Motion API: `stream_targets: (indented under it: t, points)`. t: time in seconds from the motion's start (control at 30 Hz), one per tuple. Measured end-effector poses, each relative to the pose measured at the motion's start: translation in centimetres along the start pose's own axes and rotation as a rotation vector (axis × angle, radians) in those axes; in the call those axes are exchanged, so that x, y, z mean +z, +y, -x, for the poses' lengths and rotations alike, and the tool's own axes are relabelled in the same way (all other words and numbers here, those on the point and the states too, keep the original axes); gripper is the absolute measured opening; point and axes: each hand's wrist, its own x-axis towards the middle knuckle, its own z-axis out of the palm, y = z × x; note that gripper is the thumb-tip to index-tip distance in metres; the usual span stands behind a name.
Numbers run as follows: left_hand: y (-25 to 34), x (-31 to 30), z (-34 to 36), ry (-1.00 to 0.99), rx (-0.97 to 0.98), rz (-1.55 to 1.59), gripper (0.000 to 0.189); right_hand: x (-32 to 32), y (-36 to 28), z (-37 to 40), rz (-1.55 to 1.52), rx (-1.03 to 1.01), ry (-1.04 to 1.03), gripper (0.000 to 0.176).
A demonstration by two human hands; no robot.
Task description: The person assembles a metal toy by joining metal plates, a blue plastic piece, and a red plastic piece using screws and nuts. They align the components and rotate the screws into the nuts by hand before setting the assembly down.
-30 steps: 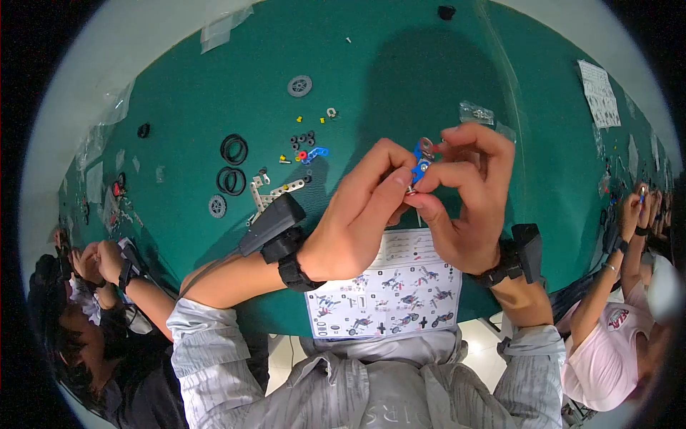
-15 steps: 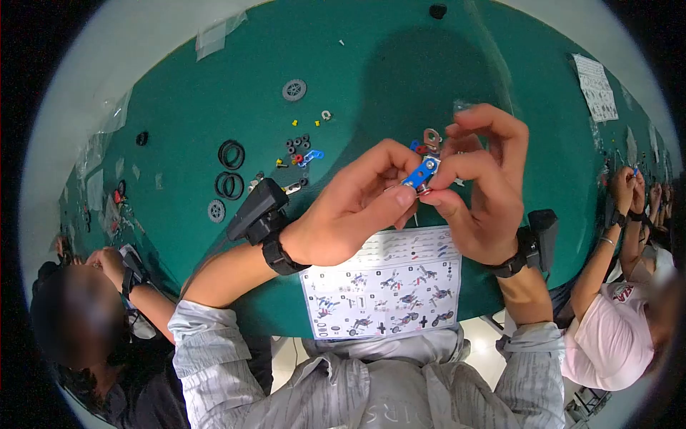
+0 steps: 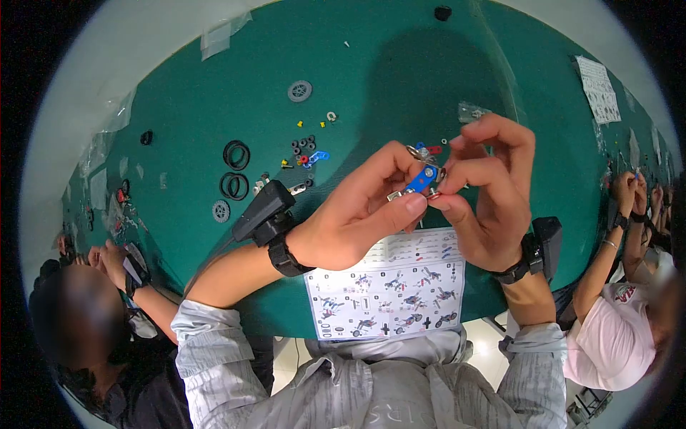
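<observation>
My left hand (image 3: 350, 214) is closed on a small toy assembly (image 3: 421, 179), pinching it between thumb and fingers. The assembly has a blue perforated strip with a bolt head at its upper end and metal pieces around it. From the other side, my right hand (image 3: 493, 193) pinches a small silver-and-red part (image 3: 433, 194) between thumb and index finger, close against the blue strip. Its other fingers are raised and bent. Just below both hands lies a printed instruction sheet (image 3: 386, 293) with step drawings.
Loose on the green table (image 3: 214, 107) are black rubber tyres (image 3: 236, 154), grey wheels (image 3: 300, 91), several small dark rings (image 3: 303, 143) and a blue connector (image 3: 318, 157). A plastic bag (image 3: 471, 112) lies beyond my right hand. Other people sit at both sides.
The assembly has turned in my left hand; the metal loop that stood above it now lies nearer the left fingers. My right thumb and index finger have shifted slightly, showing the silver-and-red part.
</observation>
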Motion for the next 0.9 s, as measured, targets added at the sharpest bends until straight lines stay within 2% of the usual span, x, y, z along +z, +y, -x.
stream_targets:
  t: [0.27, 0.47, 0.57, 0.67, 0.9]
  points:
    - [-0.21, 0.03, -0.22, -0.02, 0.08, -0.038, 0.023, 0.08, -0.24, 0.01, -0.024, 0.004, -0.004, 0.019]
    - [-0.09, 0.22, -0.31, 0.031, 0.026, 0.008, 0.025, 0.21, -0.23, 0.06, -0.005, 0.032, 0.024, 0.018]
    - [-0.73, -0.11, -0.46, 0.024, 0.086, 0.026, 0.032, 0.1, -0.33, 0.05, 0.005, 0.04, 0.02, 0.017]
    - [0.13, 0.43, -0.38, 0.107, 0.072, 0.047, 0.036, 0.13, -0.36, 0.06, 0.019, 0.042, 0.028, 0.017]
    - [-0.5, 0.19, -0.54, 0.124, 0.109, -0.106, 0.036, 0.43, -0.29, 0.18, 0.076, 0.026, 0.081, 0.018]
